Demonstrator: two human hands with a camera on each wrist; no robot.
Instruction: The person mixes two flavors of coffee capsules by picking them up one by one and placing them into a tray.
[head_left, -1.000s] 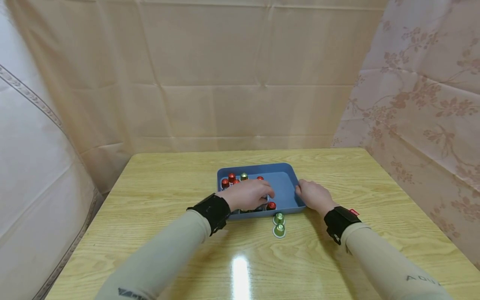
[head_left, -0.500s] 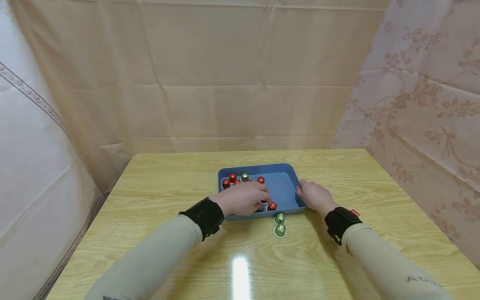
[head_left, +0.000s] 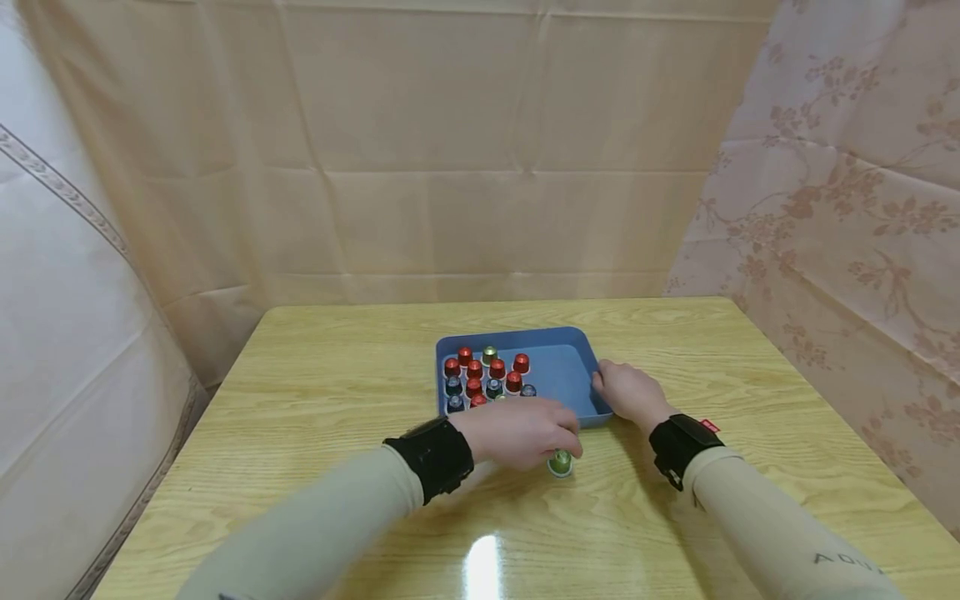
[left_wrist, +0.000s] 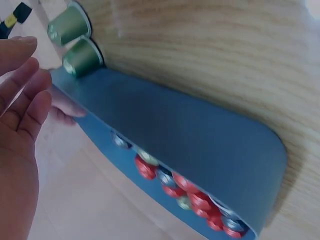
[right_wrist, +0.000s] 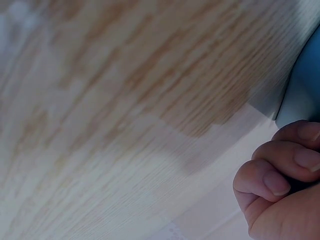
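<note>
My left hand [head_left: 517,432] hovers over the tray's near side, its fingertips close to a green coffee capsule [head_left: 560,462] on the table. In the left wrist view its fingers are loosely bent with nothing between them. Two green capsules [left_wrist: 82,57] stand side by side there, one next to the tray wall; in the head view the hand hides the one nearer the tray. My right hand [head_left: 630,392] grips the right end of the blue tray [head_left: 566,375], fingers curled in the right wrist view. Red capsules [head_left: 521,362], dark ones [head_left: 493,388] and green ones [head_left: 489,355] fill the tray's left part.
The tray stands on a wood-grain table [head_left: 345,358]. A beige cloth [head_left: 450,167] hangs behind it, with a floral cloth [head_left: 847,208] on the right and a white cloth [head_left: 67,333] on the left.
My left hand has moved from inside the tray toward the near right, over the green capsules on the table. More capsules in the tray are uncovered. My right hand has stayed at the tray's end.
</note>
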